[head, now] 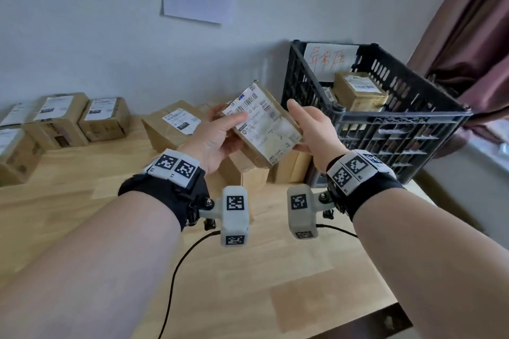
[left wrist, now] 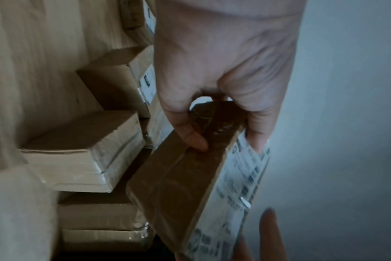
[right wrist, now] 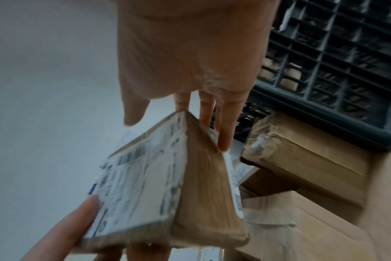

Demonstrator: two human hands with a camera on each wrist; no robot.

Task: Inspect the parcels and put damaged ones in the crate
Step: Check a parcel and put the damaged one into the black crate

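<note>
Above a wooden table (head: 275,270) against a pale wall, left hand (head: 217,137) and right hand (head: 314,132) grip a labelled parcel (head: 261,124). A black crate (head: 399,121) sits just right, at the table's edge; bare wood lies nearest the person.

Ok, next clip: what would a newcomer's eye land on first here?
First, the flat brown cardboard parcel with a white shipping label, held up mid-frame between the left hand and right hand. Next, the black plastic lattice crate to the right, already holding a small brown box. More brown cardboard parcels line the wooden table by the wall.
</note>
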